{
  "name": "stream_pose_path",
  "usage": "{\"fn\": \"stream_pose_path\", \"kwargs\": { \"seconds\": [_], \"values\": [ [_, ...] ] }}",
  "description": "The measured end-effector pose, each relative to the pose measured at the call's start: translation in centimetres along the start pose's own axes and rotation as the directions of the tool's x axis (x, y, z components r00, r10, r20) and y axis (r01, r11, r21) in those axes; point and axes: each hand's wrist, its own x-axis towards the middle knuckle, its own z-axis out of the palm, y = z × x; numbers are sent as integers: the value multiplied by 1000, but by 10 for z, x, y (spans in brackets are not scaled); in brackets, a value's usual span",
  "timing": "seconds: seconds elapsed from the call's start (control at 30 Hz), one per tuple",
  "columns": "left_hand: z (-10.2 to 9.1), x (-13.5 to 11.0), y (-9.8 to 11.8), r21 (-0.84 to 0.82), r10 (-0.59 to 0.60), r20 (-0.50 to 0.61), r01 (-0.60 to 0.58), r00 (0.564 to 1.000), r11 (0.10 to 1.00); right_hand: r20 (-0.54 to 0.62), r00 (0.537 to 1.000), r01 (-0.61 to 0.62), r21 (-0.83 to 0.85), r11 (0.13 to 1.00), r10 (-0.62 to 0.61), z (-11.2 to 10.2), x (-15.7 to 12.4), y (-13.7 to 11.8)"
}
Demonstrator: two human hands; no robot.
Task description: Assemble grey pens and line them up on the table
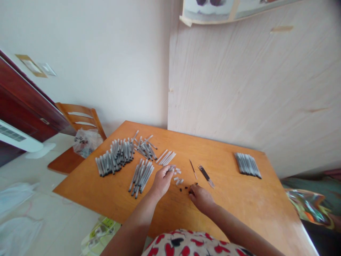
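Observation:
My left hand (162,182) is closed, with a small greyish translucent piece showing at its fingertips. Just right of it lie several short translucent pieces (179,181). My right hand (201,197) rests low over the table, its fingers pinched at a small dark piece. Several small black plugs (186,187) are scattered beside those fingers. Clear empty pen barrels (167,157) lie in a row beyond my left hand. Farther off, past my right hand, are a bundle of black pen refills (204,172) and a single refill (193,168).
Piles of grey, black-ended pens (115,156) cover the left of the wooden table (226,163), with a smaller group (141,176) nearer me. A neat row of pens (247,165) lies at the far right. A chair (82,117) holding a plastic bag (86,142) stands left.

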Motion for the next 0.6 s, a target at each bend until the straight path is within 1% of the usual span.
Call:
{"fn": "stream_pose_path", "kwargs": {
  "seconds": [0.1,0.17,0.23,0.27,0.37,0.47,0.53,0.6],
  "values": [
    [-1,-2,6,9,-17,7,17,1000,1000,13,1000,-22,-11,1000,22,4,0,0],
    [-1,-2,4,11,-12,8,12,1000,1000,10,999,-40,-19,999,40,6,0,0],
    [0,-1,0,3,-1,6,1,1000,1000,-15,998,-56,-1,998,56,4,1,-2],
    [1,-1,-1,-7,1,10,-1,1000,1000,-42,997,-57,34,998,58,1,1,-3],
    [4,-1,-2,-29,-7,51,9,999,1000,-172,985,8,239,971,34,-16,2,-11],
    [9,-3,6,-16,-18,94,19,995,1000,-280,960,113,426,898,12,-42,3,-25],
    [13,-3,14,-6,-24,121,25,992,1000,-319,947,148,529,835,34,-58,4,-33],
    [18,-2,21,20,-2,144,-1,990,1000,-286,957,148,613,776,43,-71,4,-41]
  ]
}}
